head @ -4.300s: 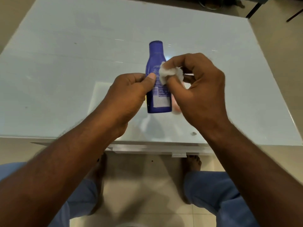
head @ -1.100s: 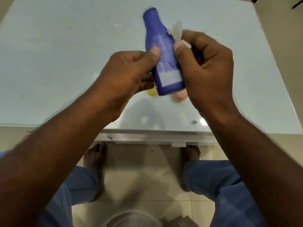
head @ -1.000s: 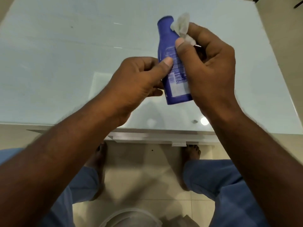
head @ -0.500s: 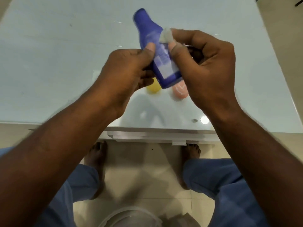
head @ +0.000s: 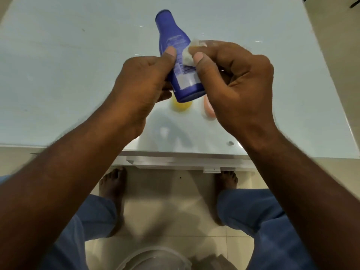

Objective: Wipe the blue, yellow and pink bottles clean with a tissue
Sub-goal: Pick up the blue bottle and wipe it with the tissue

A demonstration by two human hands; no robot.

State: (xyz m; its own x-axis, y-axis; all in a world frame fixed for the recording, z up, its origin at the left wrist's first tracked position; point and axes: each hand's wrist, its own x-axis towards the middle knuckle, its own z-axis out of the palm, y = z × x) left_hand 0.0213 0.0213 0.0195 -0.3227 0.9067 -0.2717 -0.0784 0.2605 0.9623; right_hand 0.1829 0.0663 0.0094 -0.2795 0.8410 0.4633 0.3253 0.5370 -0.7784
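Pale glass table (head: 58, 75) is filling my view; above it my left hand (head: 140, 84) is gripping the blue bottle (head: 175, 55), fingers curled round its body. My right hand (head: 233, 84) is pinching a tissue (head: 188, 56) against its label. Yellow bottle (head: 181, 106) and pink bottle (head: 209, 112) are standing underneath.

I see a bench (head: 58, 78) with a pale blue-white glossy top that fills the upper half of the head view. Small bright glints lie on its surface, and soft reflections show near its front edge. A white frame rail (head: 175, 162) runs under that edge. Below it I see a floor (head: 165, 207) of beige tiles with thin grout lines. A dark furniture leg (head: 354, 4) shows at the top right corner.
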